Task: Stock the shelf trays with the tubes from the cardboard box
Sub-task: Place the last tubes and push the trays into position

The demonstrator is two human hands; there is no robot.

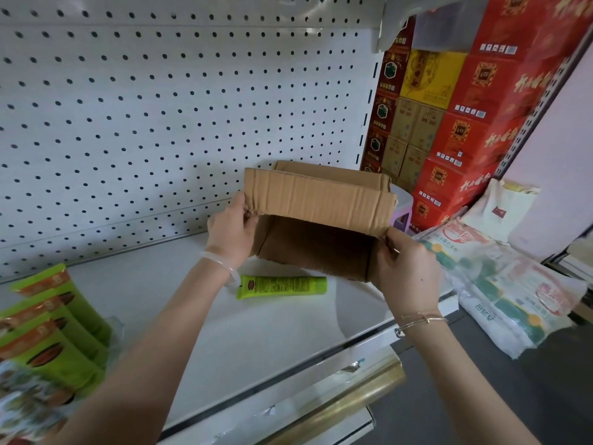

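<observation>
Head view: corrugated cardboard box (pixel 317 203) tipped, opening toward camera, above smooth white shelf (pixel 224 332); left hand (pixel 231 229) and right hand (pixel 407 268) each have a grip curled round a side wall; glossy green tube (pixel 281 285) lies flat beneath; other tubes (pixel 61 319) stand far left.

Cardboard box (pixel 321 200) at frame centre, gripped by left hand (pixel 231 231) and right hand (pixel 407 271), green tube (pixel 282 285) lying on white shelf (pixel 224 332) below
</observation>
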